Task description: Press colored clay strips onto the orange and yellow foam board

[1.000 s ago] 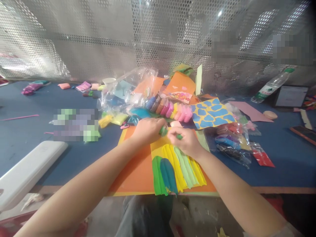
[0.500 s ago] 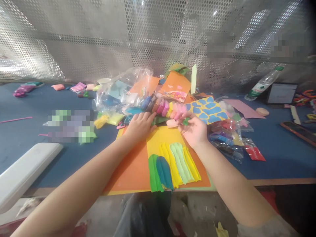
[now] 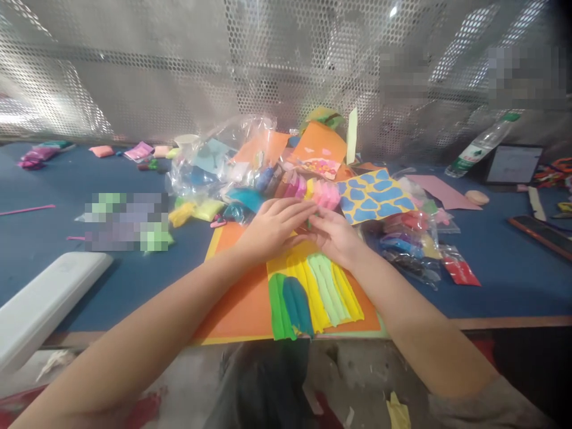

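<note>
My left hand (image 3: 283,223) and my right hand (image 3: 335,233) meet over the top of the yellow sheet (image 3: 276,263). The left fingers lie stretched across the right fingertips, with a small piece of green modelling clay (image 3: 309,223) pressed between the hands, mostly hidden. Below them, ridged strips of clay cover part of the sheet: green (image 3: 279,307), dark blue-green (image 3: 298,307), yellow (image 3: 311,295) and pale green (image 3: 329,292). An orange sheet (image 3: 236,292) lies beneath. Just beyond my hands sits a row of pink clay lumps (image 3: 325,193).
Behind are a clear plastic bag (image 3: 190,173), orange cards (image 3: 318,149) and a blue-patterned yellow card (image 3: 378,196). Clay packets (image 3: 409,247) lie at right, near a leaning bottle (image 3: 480,149) and a phone (image 3: 540,238). A white case (image 3: 53,298) rests at left.
My right hand has moved left with the green clay, and my left hand has shifted right to meet it. The hands were apart before; now they touch around the clay.
</note>
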Demonstrator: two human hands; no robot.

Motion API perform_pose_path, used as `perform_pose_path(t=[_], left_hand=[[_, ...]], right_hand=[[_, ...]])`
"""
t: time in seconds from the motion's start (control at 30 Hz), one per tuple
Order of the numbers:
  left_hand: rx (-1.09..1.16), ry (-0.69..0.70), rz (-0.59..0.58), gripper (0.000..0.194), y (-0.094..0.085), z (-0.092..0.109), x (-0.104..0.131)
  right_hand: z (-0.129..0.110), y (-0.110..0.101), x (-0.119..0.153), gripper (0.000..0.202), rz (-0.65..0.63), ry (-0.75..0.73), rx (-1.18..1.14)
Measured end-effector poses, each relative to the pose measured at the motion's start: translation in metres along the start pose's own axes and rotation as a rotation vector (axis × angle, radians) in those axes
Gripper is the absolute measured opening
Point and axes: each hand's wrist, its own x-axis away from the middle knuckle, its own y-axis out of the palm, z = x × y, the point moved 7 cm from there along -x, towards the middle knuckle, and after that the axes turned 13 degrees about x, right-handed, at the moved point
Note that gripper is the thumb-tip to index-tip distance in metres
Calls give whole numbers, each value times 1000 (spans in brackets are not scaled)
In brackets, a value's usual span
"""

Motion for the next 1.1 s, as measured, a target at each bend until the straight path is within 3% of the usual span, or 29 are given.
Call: perform_pose_path(t=[0.17,0.37,0.57,0.7,0.8,0.87,1.0,1.1], left_hand=[[70,-55,68,26,-1,-4,1],[167,-141,250,12,-13,-8,1],[319,-56,152,36,-6,-2,0],[445,26,124,27,-7,2,0],[370,-105,236,15,-15,-9,1],[236,-160,248,16,-18,-11,3],[45,-87,172,21,-13,-3,2],[93,-63,188,27,-12,-1,1]], right_hand=[[4,8,6,29,-46,38,17],[4,10,6,23,-90,55,41],[3,-2,3,30,23,18,145],[3,-5,2,35,35,9,194],[0,-8,3,35,110,-25,250],[-5,-7,4,35,151,-99,352],[-12,1,7,29,159,-246,571],[-8,0,7,24,153,-196,528]])
